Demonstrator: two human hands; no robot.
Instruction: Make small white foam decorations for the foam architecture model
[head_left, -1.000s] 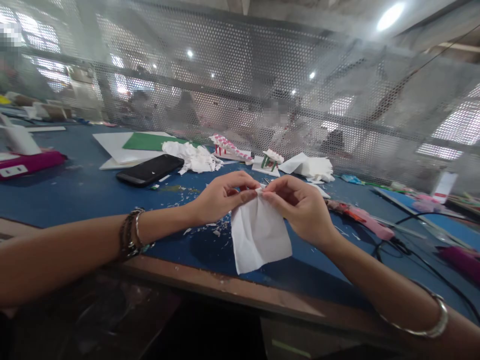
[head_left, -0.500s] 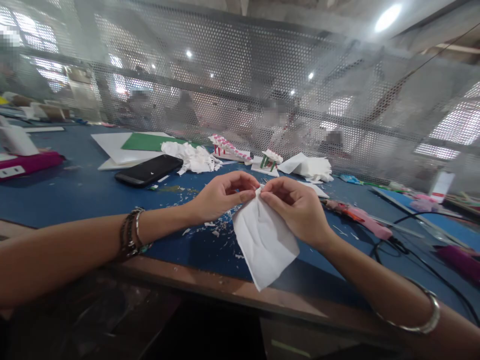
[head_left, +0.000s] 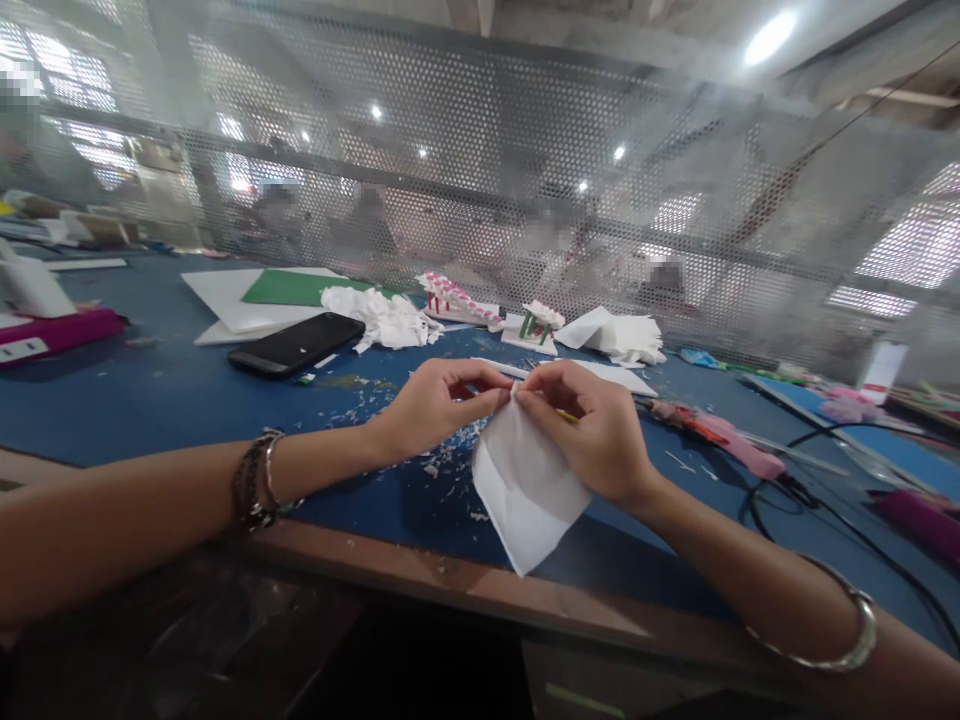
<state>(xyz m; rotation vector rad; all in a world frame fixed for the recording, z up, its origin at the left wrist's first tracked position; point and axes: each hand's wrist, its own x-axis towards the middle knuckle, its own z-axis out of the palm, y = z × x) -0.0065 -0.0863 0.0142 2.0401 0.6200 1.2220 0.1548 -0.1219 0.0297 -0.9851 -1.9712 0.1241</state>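
A white tissue (head_left: 529, 490) hangs from the fingertips of both hands, over the front of the blue table. My left hand (head_left: 442, 405) pinches its gathered top corner from the left, thumb and forefinger closed. My right hand (head_left: 596, 425) grips the same peak from the right, its fingertips close to those of the left. The tissue fans out below into a loose, creased sheet whose lowest corner reaches the table's front edge. White paper scraps (head_left: 431, 470) lie scattered on the table under and beside the hands.
A black phone (head_left: 296, 345) lies at left, near a crumpled tissue pile (head_left: 386, 315) and green sheet (head_left: 296, 287). Small models with pink (head_left: 454, 298) and green (head_left: 536, 325) parts stand behind the hands. A pink glue gun (head_left: 739, 445) with a black cable (head_left: 847, 525) is at right.
Both hands have dipped slightly, and the tissue has shifted and folded a little between them. Both still pinch its top corner.
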